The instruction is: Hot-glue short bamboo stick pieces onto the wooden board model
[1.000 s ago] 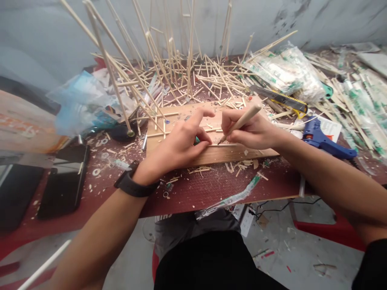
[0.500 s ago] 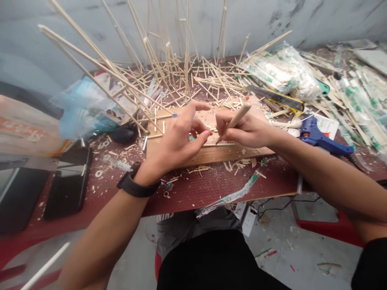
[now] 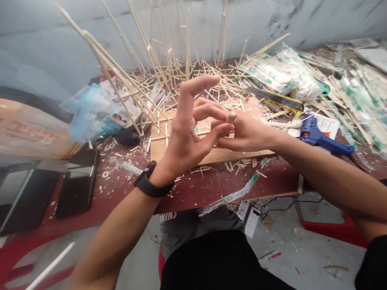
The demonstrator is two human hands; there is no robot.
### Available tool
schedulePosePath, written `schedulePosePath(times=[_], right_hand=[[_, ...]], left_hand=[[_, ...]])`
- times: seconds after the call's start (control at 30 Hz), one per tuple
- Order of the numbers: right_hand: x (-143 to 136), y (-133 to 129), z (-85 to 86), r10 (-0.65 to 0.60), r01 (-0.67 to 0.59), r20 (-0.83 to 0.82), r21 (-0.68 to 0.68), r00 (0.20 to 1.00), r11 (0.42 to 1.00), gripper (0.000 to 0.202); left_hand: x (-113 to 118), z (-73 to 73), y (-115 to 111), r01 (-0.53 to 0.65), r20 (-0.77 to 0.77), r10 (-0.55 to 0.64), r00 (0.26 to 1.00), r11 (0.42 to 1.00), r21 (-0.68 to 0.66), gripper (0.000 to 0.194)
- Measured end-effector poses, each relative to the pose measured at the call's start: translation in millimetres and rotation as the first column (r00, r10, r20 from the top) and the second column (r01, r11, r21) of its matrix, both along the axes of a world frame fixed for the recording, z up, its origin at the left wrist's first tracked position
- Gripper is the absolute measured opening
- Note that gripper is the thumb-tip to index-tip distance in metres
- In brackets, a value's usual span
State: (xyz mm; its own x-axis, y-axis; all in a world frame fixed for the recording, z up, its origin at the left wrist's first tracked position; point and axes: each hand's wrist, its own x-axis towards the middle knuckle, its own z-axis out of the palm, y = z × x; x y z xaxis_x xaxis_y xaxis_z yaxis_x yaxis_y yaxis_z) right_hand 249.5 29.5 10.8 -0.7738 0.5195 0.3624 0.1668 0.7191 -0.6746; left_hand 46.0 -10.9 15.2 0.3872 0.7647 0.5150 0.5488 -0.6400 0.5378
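Observation:
My right hand is curled around a thick wooden pencil, whose blunt end points up at me; its tip is hidden. My left hand meets it from the left, thumb and middle finger closed at the pencil while the index finger sticks up, bent at its joints. Beneath both hands lies a wooden board with thin sticks on it. At its left end, a few thin bamboo sticks form a crossed frame, partly behind my left hand.
Tall upright sticks and a heap of loose sticks fill the back. A yellow-black utility knife and a blue glue gun lie right. Phones rest left. An empty plastic wrapper hangs over the table's front edge.
My left hand has moved right and up to my right hand, its index finger rising. The pencil has tipped so its blunt end faces me. The long sticks at left shifted with the view.

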Motion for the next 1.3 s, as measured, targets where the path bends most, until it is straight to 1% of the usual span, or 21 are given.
schedulePosePath(times=[0.07,0.1,0.17,0.2,0.23,0.27,0.3,0.33,0.4,0.53,0.6,0.7,0.77,0.83,0.9,1.0,1.07,1.13,1.2,1.23,1.3], right_hand=[[-5.5,-4.1,-0.4,-0.079,0.073,-0.103,-0.065,0.991,0.995,0.023],[-9.4,-6.4,-0.1,-0.108,0.089,-0.159,-0.122,0.981,0.989,0.021],[-18.2,-11.0,1.6,-0.135,0.066,-0.240,-0.275,0.961,0.959,0.016],[-22.7,-12.9,2.8,-0.146,0.045,-0.265,-0.355,0.953,0.934,0.016],[-27.0,-14.4,4.0,-0.155,0.022,-0.282,-0.424,0.947,0.906,0.018],[-31.1,-15.4,5.1,-0.154,-0.002,-0.292,-0.472,0.944,0.881,0.020],[-35.0,-15.9,5.9,-0.144,-0.024,-0.297,-0.497,0.944,0.867,0.021],[-38.6,-15.9,6.3,-0.133,-0.033,-0.292,-0.500,0.947,0.865,0.020],[-45.2,-14.8,5.3,-0.130,-0.011,-0.274,-0.461,0.953,0.888,0.017],[-53.4,-11.1,-3.7,-0.205,0.083,-0.355,-0.330,0.912,0.940,0.010],[-54.2,-10.2,-10.3,-0.241,0.129,-0.391,-0.290,0.888,0.948,0.014],[-53.2,-11.2,-18.7,-0.316,0.218,-0.376,-0.280,0.871,0.935,0.031],[-52.6,-13.5,-21.8,-0.360,0.266,-0.374,-0.279,0.855,0.923,0.041],[-52.6,-16.7,-22.5,-0.381,0.284,-0.390,-0.284,0.839,0.916,0.044],[-53.4,-19.8,-22.1,-0.395,0.293,-0.393,-0.295,0.831,0.910,0.044],[-55.9,-22.4,-22.0,-0.429,0.321,-0.400,-0.310,0.810,0.895,0.045],[-57.8,-22.6,-22.4,-0.435,0.317,-0.404,-0.326,0.805,0.891,0.049],[-59.3,-22.0,-22.4,-0.418,0.295,-0.397,-0.336,0.817,0.895,0.052],[-59.8,-21.0,-21.1,-0.379,0.243,-0.415,-0.342,0.827,0.907,0.053],[-59.5,-20.4,-19.7,-0.358,0.212,-0.435,-0.348,0.826,0.913,0.054],[-57.4,-19.4,-15.6,-0.322,0.160,-0.457,-0.357,0.829,0.920,0.054]], left_hand=[[-0.5,0.5,0.9,0.047,0.044,-0.048,0.998,0.999,0.029,0.066],[-0.7,-0.1,1.5,0.065,0.078,-0.068,0.995,0.997,0.039,0.064],[-1.1,-2.9,3.8,0.093,0.163,-0.107,0.981,0.992,0.090,0.057],[-1.3,-4.8,5.5,0.101,0.196,-0.122,0.973,0.988,0.115,0.053],[-1.6,-6.7,7.3,0.113,0.255,-0.157,0.954,0.977,0.180,0.048],[-2.0,-8.4,9.1,0.131,0.298,-0.199,0.934,0.964,0.232,0.045],[-2.4,-9.6,10.6,0.138,0.323,-0.212,0.923,0.962,0.236,0.044],[-2.8,-10.1,11.7,0.145,0.340,-0.226,0.913,0.958,0.247,0.042],[-3.4,-9.3,12.5,0.163,0.359,-0.229,0.905,0.965,0.207,0.039],[-2.3,-3.4,9.9,0.201,0.404,-0.252,0.879,0.966,0.163,0.032],[-1.5,0.2,7.7,0.198,0.359,-0.237,0.903,0.970,0.142,0.035],[-0.7,6.1,3.8,0.164,0.233,-0.175,0.957,0.984,0.066,0.030],[-0.5,9.7,1.5,0.174,0.191,-0.179,0.965,0.984,0.044,0.024],[-0.5,11.9,0.4,0.221,0.198,-0.228,0.953,0.973,0.058,0.020],[-0.7,11.8,0.7,0.259,0.211,-0.266,0.940,0.964,0.059,0.021],[-2.1,8.5,2.7,0.247,0.203,-0.244,0.948,0.969,0.011,0.027],[-3.8,6.2,4.0,0.229,0.192,-0.224,0.956,0.973,-0.004,0.028],[-5.5,5.1,5.0,0.224,0.183,-0.223,0.957,0.974,0.016,0.022],[-6.2,4.9,6.1,0.226,0.189,-0.236,0.953,0.971,0.071,0.016],[-5.9,4.7,6.7,0.234,0.201,-0.251,0.947,0.967,0.103,0.016],[-4.4,2.8,8.1,0.253,0.243,-0.283,0.928,0.956,0.148,0.022]])
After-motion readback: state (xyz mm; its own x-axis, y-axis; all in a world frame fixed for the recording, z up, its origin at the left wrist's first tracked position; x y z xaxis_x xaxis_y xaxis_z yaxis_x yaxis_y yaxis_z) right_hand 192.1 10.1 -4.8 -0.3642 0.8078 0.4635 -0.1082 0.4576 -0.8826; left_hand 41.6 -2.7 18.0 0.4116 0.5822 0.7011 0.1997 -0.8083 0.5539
